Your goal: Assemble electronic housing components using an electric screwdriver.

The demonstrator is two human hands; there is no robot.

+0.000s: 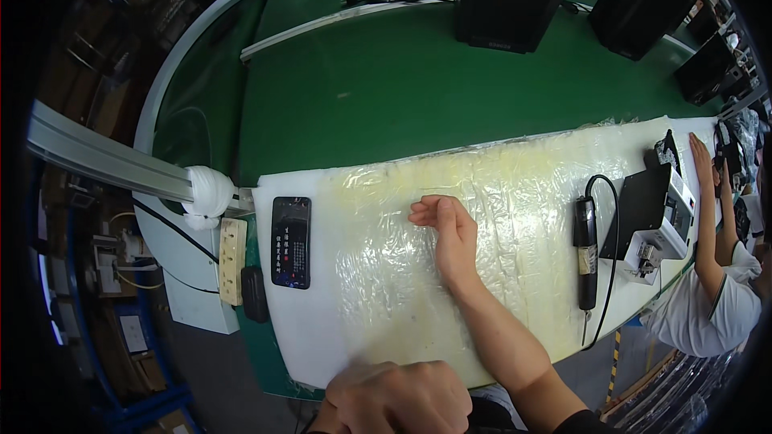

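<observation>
My left hand (pixel 400 399) is curled into a fist, close to the camera at the lower edge. Its knuckles show, but its palm side is hidden, so I cannot make out what it holds, if anything. My right hand (pixel 452 235) is over the plastic-covered pad (pixel 386 273), its loosely bent fingers pointing left and nothing visible in them. Left of it lies a dark phone-shaped object (pixel 291 243) with printing. To its right is a black electric screwdriver (pixel 586 253) with a thin bit and a cable, apart from both hands.
A black and white bench device (pixel 653 221) stands right of the screwdriver. Tall black boxes (pixel 515 0) stand on the green belt (pixel 362 96). A power strip (pixel 232 261) is fixed at the left edge. Another person (pixel 704 313) works at the far right.
</observation>
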